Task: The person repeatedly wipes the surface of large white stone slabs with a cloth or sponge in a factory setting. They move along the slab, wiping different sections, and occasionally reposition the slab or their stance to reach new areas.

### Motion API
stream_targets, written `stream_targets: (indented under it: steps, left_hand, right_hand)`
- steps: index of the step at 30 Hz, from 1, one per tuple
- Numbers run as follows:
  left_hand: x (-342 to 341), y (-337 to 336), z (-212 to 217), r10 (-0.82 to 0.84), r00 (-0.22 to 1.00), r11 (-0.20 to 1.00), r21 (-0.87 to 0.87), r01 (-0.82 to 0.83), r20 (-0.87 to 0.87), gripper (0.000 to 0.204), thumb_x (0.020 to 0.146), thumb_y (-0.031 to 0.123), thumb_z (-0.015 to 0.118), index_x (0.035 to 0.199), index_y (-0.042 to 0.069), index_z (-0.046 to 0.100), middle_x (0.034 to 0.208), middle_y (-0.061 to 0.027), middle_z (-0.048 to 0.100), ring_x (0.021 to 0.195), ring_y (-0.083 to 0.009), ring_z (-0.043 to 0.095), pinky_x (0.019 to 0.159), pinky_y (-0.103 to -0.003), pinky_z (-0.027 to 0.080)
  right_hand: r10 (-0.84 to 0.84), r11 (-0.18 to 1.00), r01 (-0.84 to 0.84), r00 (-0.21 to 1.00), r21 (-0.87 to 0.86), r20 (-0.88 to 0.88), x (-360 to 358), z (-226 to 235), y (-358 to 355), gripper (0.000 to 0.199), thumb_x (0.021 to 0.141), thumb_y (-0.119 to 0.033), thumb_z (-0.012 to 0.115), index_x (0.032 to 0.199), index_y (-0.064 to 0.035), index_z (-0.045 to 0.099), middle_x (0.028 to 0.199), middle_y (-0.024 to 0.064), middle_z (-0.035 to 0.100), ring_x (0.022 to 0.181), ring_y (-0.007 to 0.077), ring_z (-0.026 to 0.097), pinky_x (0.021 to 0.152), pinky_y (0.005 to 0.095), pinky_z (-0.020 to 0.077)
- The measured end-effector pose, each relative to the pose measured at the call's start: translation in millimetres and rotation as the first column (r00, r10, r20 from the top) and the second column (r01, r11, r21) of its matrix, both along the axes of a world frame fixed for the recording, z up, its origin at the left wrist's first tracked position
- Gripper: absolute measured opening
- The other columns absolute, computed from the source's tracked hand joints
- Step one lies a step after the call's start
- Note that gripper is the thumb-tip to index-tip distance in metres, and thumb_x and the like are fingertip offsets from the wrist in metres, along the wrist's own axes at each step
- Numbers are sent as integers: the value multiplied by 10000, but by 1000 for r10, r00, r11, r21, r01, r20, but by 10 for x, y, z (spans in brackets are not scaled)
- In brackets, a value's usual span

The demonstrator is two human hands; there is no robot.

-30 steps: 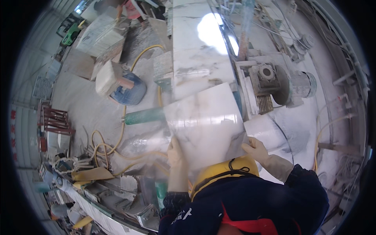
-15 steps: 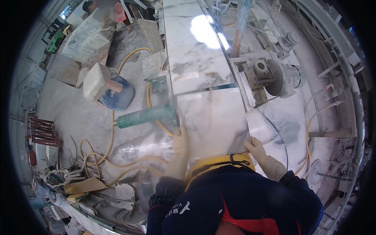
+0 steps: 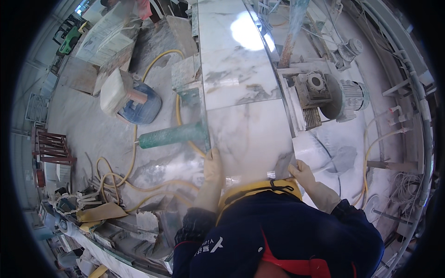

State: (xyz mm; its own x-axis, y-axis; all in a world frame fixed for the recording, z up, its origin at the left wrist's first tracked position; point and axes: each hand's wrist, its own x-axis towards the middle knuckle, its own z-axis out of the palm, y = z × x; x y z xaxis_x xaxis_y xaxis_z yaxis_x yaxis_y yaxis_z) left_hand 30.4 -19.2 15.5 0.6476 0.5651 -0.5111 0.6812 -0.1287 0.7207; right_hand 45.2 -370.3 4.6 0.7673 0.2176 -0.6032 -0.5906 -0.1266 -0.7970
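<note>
A polished white marble slab (image 3: 250,139) with grey veining lies flat in front of me. My left hand (image 3: 212,169), in a pale glove, is closed at its left edge near the close corner. At the right near corner my gloved right hand (image 3: 302,173) grips the edge, thumb uppermost; the fingers underneath are hidden. Beyond it, a second marble slab (image 3: 232,60) with darker veins continues the row, its near edge meeting the first slab along a thin seam. A yellow apron (image 3: 259,186) at my waist is against the near edge.
Left of the slabs, a green roller (image 3: 171,135) sticks out, with a yellow hose (image 3: 157,187) looping over the floor. A blue barrel (image 3: 143,106) stands farther left. A motor with gearbox (image 3: 324,90) sits close on the right. Broken stone pieces (image 3: 147,226) lie lower left.
The gap between the two slabs has closed to a thin seam, the near slab now meeting the far one. Both hands keep their hold on its edges. The whole view has shifted slightly.
</note>
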Motion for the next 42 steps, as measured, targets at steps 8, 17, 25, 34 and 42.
stream_targets:
  steps: [8,17,25,34,42]
  left_hand:
    - [79,41,-61,34,999,999,-44,-32,34,610,1042,471,393,1327,-10,637,1224,-274,677,1129,-396,643,1000,-446,466]
    - [162,42,140,-5,1000,1000,20,5,0,600,1055,470,424,1342,-17,625,1225,-252,683,1120,-352,648,990,-412,473]
    - [42,174,-38,74,992,963,-265,-44,105,586,1049,442,500,1381,-34,583,1155,-140,666,1020,-214,608,904,-342,480]
    - [-507,119,-183,71,995,920,-390,-36,76,553,1039,450,535,1375,12,571,1151,-77,634,1014,-187,588,834,-338,491]
    - [-424,90,-357,152,985,879,-468,-95,85,619,1103,447,417,1439,-65,510,1330,-156,622,1205,-243,580,1027,-353,458]
  right_hand:
    - [40,997,-36,998,-67,52,60,-195,-11,295,1030,-177,623,1208,53,573,1020,76,673,876,143,683,724,296,620]
    - [49,992,-47,999,-115,18,118,-70,82,264,1022,-187,641,1178,21,596,989,41,664,841,109,650,709,282,602]
    - [317,839,-200,936,-507,155,491,334,38,470,976,-236,672,1334,54,584,1160,146,713,1070,265,683,1023,386,502]
    - [684,699,-37,324,-714,653,1613,315,735,643,948,-276,629,1488,34,468,1563,289,420,1487,418,365,1236,457,285]
    - [819,571,-200,212,-796,534,2258,223,1728,660,992,-343,559,1504,52,428,1602,280,364,1526,397,294,1277,490,181]
